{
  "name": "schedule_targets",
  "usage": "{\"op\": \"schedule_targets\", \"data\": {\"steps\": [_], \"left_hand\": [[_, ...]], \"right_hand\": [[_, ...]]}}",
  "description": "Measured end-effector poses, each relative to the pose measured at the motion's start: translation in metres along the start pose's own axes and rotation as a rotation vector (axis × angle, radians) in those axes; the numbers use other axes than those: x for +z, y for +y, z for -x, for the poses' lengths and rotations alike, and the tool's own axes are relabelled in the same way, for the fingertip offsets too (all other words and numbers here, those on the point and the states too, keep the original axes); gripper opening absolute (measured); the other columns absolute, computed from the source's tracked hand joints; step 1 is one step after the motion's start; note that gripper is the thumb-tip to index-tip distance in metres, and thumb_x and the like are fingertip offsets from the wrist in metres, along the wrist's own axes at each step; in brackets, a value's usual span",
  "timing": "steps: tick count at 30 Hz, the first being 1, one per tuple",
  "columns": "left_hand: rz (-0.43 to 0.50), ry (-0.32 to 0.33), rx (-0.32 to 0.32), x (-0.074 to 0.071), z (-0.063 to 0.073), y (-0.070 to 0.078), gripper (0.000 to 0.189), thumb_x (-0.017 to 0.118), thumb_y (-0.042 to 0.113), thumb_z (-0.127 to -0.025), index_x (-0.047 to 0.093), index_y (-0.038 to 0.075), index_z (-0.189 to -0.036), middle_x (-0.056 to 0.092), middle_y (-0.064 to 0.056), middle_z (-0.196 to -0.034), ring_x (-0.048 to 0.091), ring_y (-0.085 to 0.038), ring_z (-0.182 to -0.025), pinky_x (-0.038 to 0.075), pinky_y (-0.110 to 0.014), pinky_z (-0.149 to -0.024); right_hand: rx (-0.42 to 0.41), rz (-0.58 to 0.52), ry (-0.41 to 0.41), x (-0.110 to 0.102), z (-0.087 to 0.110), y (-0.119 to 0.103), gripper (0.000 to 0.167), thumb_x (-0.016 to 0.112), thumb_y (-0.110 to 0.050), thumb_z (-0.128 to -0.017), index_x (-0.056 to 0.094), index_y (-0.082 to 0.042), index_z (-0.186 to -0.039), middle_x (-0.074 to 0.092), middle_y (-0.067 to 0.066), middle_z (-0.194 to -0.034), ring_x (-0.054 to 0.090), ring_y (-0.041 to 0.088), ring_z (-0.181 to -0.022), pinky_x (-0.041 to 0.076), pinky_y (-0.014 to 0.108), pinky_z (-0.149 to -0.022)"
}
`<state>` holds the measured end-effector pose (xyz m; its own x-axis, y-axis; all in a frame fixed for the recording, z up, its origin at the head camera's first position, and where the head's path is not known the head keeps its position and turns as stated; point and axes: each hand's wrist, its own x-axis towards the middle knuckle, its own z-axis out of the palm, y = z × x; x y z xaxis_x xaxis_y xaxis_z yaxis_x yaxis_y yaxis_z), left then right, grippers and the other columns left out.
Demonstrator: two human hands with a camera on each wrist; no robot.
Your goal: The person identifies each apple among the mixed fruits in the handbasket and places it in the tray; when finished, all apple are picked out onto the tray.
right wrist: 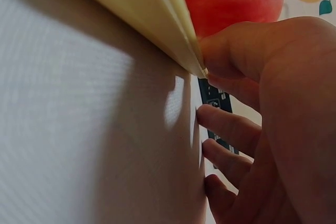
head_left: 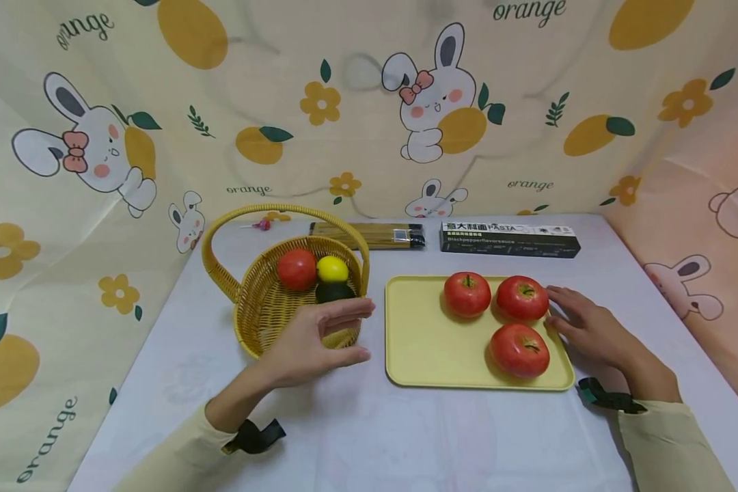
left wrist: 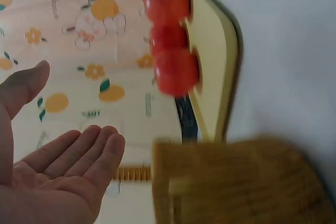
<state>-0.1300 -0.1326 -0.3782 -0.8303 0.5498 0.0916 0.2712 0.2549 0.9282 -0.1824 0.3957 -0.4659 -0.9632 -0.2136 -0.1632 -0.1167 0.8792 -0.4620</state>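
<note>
Head view: our left hand [head_left: 310, 345] hovers released beside the wicker basket [head_left: 255, 311], right hand [head_left: 590, 328] relaxed, fingers touching the yellow tray [head_left: 418, 342] edge.

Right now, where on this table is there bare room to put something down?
The tray's left half is bare; its three apples crowd the right. Bare tablecloth runs in front between both hands. The basket is fairly full, and packets line the back edge.

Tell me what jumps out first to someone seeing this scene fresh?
Three red apples on the yellow tray, right of centre, with the right hand resting at the tray's right edge. To the left, a woven basket holds a red, a yellow and a dark fruit, and the left hand hovers open before it.
</note>
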Motion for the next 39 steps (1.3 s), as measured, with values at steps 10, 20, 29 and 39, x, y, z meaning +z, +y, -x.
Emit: {"op": "schedule_targets", "data": {"steps": [10, 20, 29, 39], "left_hand": [[-0.173, 0.162, -0.01, -0.054, 0.031, -0.002, 0.064, 0.092, 0.012, -0.089, 0.067, 0.004, -0.147, 0.072, -0.011, -0.147, 0.071, -0.03, -0.135, 0.057, -0.038, -0.112], [-0.642, 0.287, 0.017, -0.095, 0.022, -0.006, 0.064, 0.093, 0.012, -0.088, 0.068, -0.001, -0.144, 0.074, -0.021, -0.14, 0.073, -0.041, -0.128, 0.06, -0.058, -0.107], [-0.866, 0.15, -0.069, -0.107, -0.013, -0.004, 0.065, 0.09, 0.014, -0.09, 0.065, -0.008, -0.145, 0.072, -0.027, -0.139, 0.071, -0.045, -0.126, 0.058, -0.059, -0.111], [-0.9, 0.075, -0.157, -0.115, -0.045, -0.012, 0.062, 0.085, 0.013, -0.093, 0.061, -0.008, -0.146, 0.071, -0.028, -0.139, 0.068, -0.045, -0.126, 0.057, -0.059, -0.112]], "right_hand": [[0.004, 0.011, 0.003, 0.002, 0.001, -0.001, 0.078, 0.065, -0.045, -0.108, 0.037, -0.006, -0.169, 0.031, 0.037, -0.171, 0.028, 0.066, -0.154, 0.032, 0.089, -0.11], [0.012, 0.011, 0.01, 0.001, 0.001, -0.004, 0.077, 0.066, -0.044, -0.108, 0.037, -0.006, -0.169, 0.032, 0.037, -0.17, 0.027, 0.065, -0.155, 0.032, 0.089, -0.11], [-0.002, 0.006, 0.015, 0.001, 0.001, -0.004, 0.076, 0.066, -0.042, -0.108, 0.038, -0.005, -0.168, 0.033, 0.037, -0.17, 0.028, 0.065, -0.155, 0.033, 0.089, -0.109], [-0.006, 0.003, 0.013, 0.0, 0.001, -0.002, 0.075, 0.066, -0.042, -0.108, 0.039, -0.005, -0.168, 0.033, 0.036, -0.17, 0.027, 0.065, -0.155, 0.032, 0.09, -0.109]]}}
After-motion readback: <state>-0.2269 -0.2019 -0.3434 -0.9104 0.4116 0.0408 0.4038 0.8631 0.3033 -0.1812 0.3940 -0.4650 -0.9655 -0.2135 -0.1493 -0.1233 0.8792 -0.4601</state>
